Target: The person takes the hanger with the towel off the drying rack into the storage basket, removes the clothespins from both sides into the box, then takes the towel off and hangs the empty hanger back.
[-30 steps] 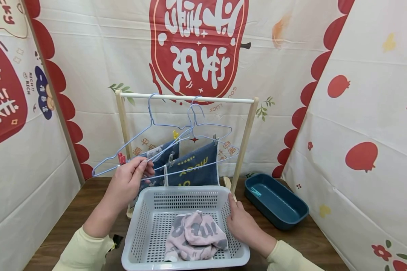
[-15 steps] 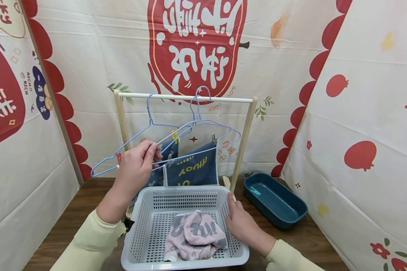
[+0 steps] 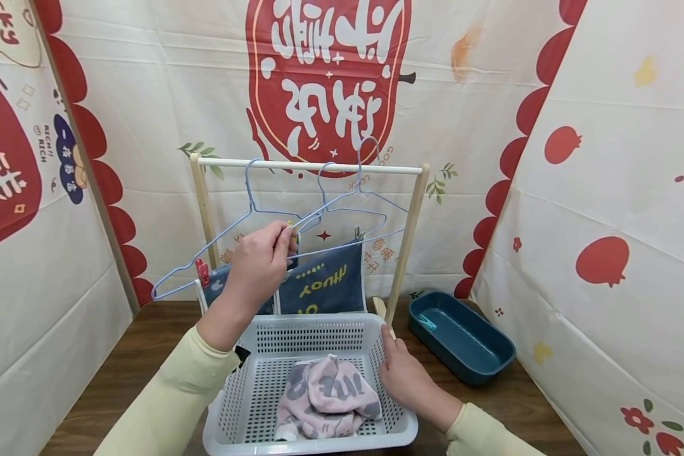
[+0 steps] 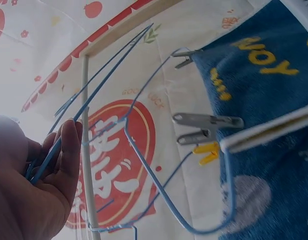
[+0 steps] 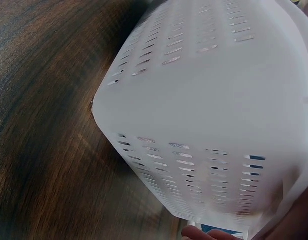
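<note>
My left hand (image 3: 262, 259) pinches one end of a blue wire clothes hanger (image 4: 94, 99). The hanger's hook rises above the rack's white rail (image 3: 396, 170) and overlaps it in the head view. My right hand (image 3: 407, 380) grips the right rim of a light grey perforated basket (image 3: 313, 446). A crumpled pink and grey towel (image 3: 330, 399) lies inside the basket. Behind the left hand, two more blue hangers hang on the rail. From them hangs blue cloth with yellow lettering (image 3: 325, 285), held by grey clips (image 4: 203, 122) and a yellow clip (image 4: 207, 151).
A red clip (image 3: 202, 272) sits on the leftmost hanger. To the right stands a dark teal tray (image 3: 490, 364) holding a light blue clothespin (image 3: 427, 323). The rack's wooden post (image 3: 405, 253) rises behind the basket. Printed cloth walls surround the brown wooden table (image 3: 120, 354).
My left hand has moved up and to the right with the hanger, and its hook has risen from rail height to above the rail. The right hand stays on the basket rim.
</note>
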{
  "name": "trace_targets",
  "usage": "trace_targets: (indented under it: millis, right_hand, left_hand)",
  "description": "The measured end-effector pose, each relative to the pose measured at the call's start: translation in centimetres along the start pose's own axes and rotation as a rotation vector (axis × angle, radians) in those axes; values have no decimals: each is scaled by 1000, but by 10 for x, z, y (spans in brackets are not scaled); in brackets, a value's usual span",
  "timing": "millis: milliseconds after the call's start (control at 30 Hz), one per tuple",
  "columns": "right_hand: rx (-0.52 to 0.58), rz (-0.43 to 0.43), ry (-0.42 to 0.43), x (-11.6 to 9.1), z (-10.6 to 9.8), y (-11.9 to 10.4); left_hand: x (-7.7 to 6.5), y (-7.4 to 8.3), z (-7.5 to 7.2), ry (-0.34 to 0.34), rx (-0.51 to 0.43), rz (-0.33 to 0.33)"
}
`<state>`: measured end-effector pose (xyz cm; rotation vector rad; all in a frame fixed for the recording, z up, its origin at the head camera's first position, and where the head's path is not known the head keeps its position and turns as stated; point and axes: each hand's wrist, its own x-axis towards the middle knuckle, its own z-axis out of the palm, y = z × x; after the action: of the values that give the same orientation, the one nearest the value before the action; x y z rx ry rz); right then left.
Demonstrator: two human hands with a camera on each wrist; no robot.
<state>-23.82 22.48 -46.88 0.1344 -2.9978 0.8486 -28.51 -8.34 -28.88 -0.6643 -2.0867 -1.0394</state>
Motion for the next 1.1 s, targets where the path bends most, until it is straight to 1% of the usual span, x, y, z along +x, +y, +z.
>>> trace_targets:
  millis: [133,233,433,600,767,967,1100]
  right_hand:
    - [3,-3,0,0,0,0]
    - [5,0,-2,1,0,0]
    - [0,-3,-4,1,0,0]
    - [-9,0,-2,1,1,0]
    - [-18,-9,5,1,1,0]
    - [-15,-13,7,1,1,1]
    - [-4,-15,5,1,0,1]
  left_hand:
    - [8,6,7,1,-28,33]
    - [15,10,13,3,-29,54]
    - [22,15,28,-6,-33,47]
    - [25,21,40,-21,-12,33]
    - [27,24,51,-37,-2,38]
    - [25,25,60,-54,13,52]
    - [23,24,67,-80,34,41]
